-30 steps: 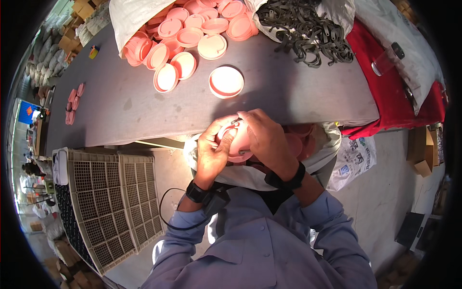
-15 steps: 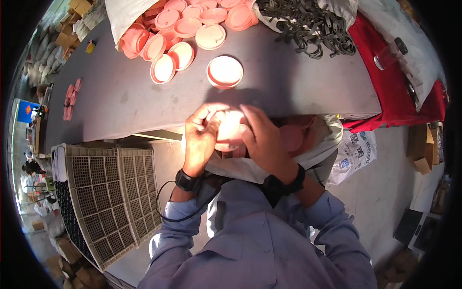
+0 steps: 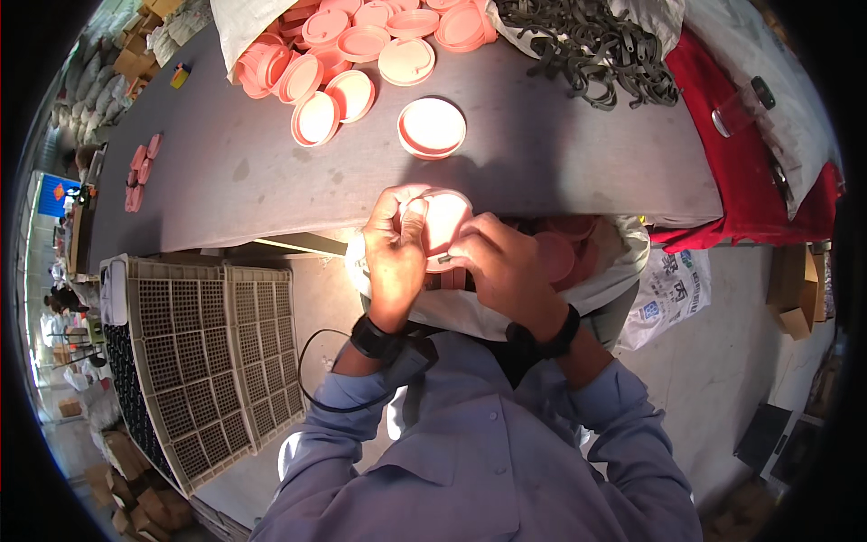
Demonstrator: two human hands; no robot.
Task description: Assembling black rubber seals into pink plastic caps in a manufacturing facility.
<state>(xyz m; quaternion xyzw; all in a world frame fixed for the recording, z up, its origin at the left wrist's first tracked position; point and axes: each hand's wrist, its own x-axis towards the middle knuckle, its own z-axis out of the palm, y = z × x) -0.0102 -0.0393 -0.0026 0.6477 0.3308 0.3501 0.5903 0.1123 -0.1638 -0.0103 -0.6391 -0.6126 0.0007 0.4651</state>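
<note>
Head view: the grey table [image 3: 298,194] is the landmark, and a pink lid [image 3: 445,221] is held up at its near edge, above a white sack [image 3: 452,314] with more pink lids [image 3: 554,256] inside. The left hand [image 3: 395,257] grips the lid, thumb pressed on its face and fingers bent round behind the rim. The right hand [image 3: 508,262] has its thumb and fingertips drawn together at the lid's lower right edge, seemingly pinching a small dark piece [image 3: 443,259]; how firmly, I cannot tell.

On the table's far side lie a heap of pink lids [image 3: 365,42] and a pile of dark straps [image 3: 605,54]; one single lid [image 3: 432,128] sits between the heap and the near edge.

The step in hand looks like working a dark strap end onto the lid's edge. It calls for a steady left grip and careful right-thumb pressure at that edge
</note>
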